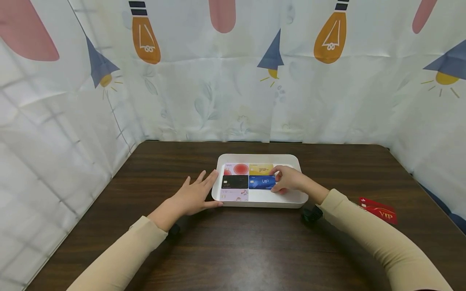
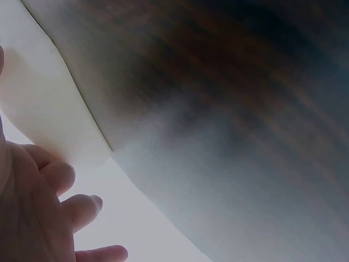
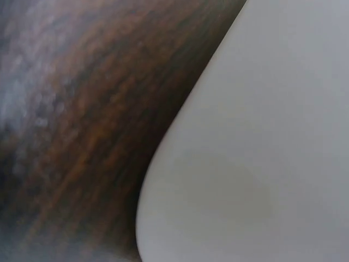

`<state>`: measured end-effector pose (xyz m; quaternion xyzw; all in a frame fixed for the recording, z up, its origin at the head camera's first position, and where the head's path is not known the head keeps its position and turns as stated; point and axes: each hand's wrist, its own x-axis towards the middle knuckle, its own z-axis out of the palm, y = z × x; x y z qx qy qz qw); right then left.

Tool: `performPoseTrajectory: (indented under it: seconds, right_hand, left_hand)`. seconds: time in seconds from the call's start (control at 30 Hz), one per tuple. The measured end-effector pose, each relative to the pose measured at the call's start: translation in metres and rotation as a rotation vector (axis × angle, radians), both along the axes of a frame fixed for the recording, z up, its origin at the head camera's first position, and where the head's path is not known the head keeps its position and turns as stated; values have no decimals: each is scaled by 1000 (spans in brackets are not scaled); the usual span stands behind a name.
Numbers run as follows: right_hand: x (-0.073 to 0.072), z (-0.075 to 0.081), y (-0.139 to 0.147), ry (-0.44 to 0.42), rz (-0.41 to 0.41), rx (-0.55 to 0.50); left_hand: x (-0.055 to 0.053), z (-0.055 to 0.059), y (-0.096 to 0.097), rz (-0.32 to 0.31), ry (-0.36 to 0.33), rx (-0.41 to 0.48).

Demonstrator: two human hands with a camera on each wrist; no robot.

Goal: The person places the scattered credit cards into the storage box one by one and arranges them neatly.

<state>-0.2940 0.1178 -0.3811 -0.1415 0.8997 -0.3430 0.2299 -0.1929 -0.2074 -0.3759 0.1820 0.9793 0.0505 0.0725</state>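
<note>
A white tray (image 1: 269, 204) holds several cards in two columns. On its left side lie a pink card with red circles (image 1: 236, 169), a black VIP card (image 1: 234, 182) and a pale pink card (image 1: 234, 195). Beside them are a yellow card (image 1: 260, 169) and, below it, a blue VIP card (image 1: 261, 182). My right hand (image 1: 289, 179) reaches over the tray's right side and pinches the blue card's right end between thumb and fingers. My left hand (image 1: 194, 198), fingers spread, touches the tray's left edge; the left wrist view shows its fingers (image 2: 82, 210) beside the tray wall.
Red cards, one marked VIP (image 1: 382, 212), lie on the dark wooden table (image 1: 251, 246) right of the tray, partly behind my right sleeve. A printed white curtain (image 1: 225, 101) hangs behind the table and along both sides.
</note>
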Motion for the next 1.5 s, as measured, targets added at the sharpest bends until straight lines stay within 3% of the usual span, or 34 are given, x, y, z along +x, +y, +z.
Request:
performPoseTrajectory:
  seconds: [1.5]
  right_hand:
    - [3, -3, -1, 33, 6, -8]
  left_hand:
    - [2, 1, 1, 4, 0, 8]
